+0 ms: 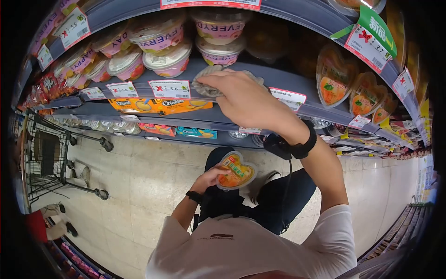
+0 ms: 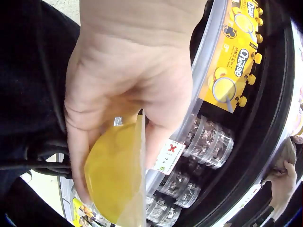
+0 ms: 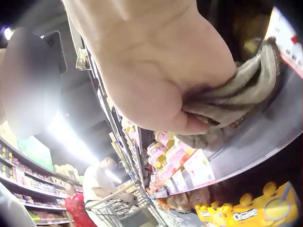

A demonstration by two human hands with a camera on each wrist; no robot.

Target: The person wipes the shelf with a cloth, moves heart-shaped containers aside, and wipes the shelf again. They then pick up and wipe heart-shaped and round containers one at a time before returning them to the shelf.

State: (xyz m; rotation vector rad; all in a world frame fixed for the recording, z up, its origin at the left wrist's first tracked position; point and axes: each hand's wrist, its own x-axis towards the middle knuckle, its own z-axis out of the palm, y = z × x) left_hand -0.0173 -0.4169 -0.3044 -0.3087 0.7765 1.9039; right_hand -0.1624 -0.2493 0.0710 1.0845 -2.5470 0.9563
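1. Wiping the shelf [image 3: 274, 127] looks like the step in hand: at the upper centre of the head view, the right hand [image 1: 251, 100] grips a bunched grey cloth [image 3: 239, 87] and holds it at the shelf's front, just above the price tags [image 1: 169, 89].

2. At the lower centre of the same view, the left hand [image 1: 210, 179] holds a heart-shaped tub [image 1: 238, 172], thumb on the lid and fingers round the back. The tub is well apart from the shelf, its lid turned up towards the head camera.

3. The cloth sits between stacked pink cups [image 1: 167, 60] on its left and a row of heart-shaped packs [image 1: 333, 81] towards the upper right of the frame. Deeper in, behind the right hand, it is too dark to tell how clean the surface is.

4. The next move probably calls for a flat sweep of the cloth across that stretch, without knocking the cups or lifting the tags.

5. After that, the tub would likely need raising to the shelf, perhaps beside the similar packs, label outwards. A light hold should suit it, since the thin plastic may dent if squeezed.
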